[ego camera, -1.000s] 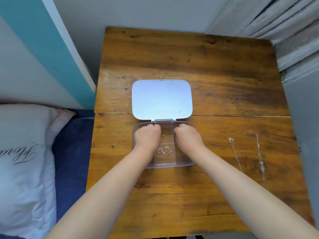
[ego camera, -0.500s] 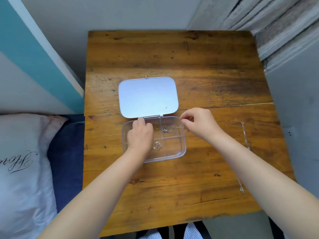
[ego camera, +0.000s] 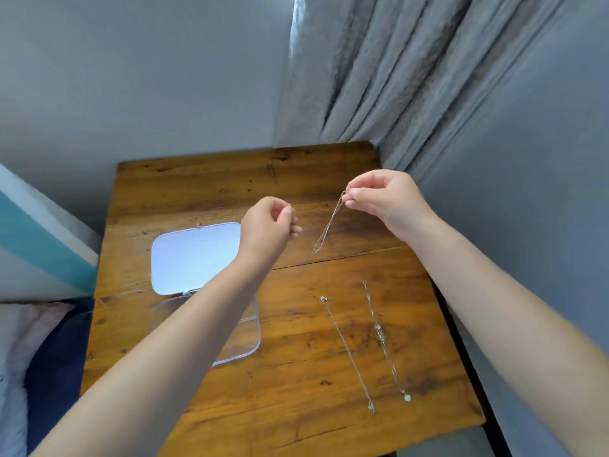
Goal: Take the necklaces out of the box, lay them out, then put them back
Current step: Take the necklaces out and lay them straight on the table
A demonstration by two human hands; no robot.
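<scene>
My right hand (ego camera: 385, 199) is raised above the table and pinches the top of a thin gold necklace (ego camera: 328, 225), which hangs down doubled in the air. My left hand (ego camera: 268, 227) hovers beside it, fingers curled shut with nothing visible in them. The clear plastic box (ego camera: 252, 338) lies open on the table under my left forearm, which hides most of its compartments; its lid (ego camera: 194, 255) lies flat behind it. Two silver necklaces lie stretched out on the right part of the table: one (ego camera: 349, 354) nearer the box, one (ego camera: 384, 338) with a pale pendant further right.
The wooden table (ego camera: 230, 186) stands in a corner, with a grey wall behind and a grey curtain (ego camera: 395, 77) at the back right. A bed with a white pillow (ego camera: 13, 374) and dark blue sheet adjoins the table's left edge.
Both hands have lifted out of the box. My right hand now holds a gold necklace up in the air. The camera has tilted upward.
</scene>
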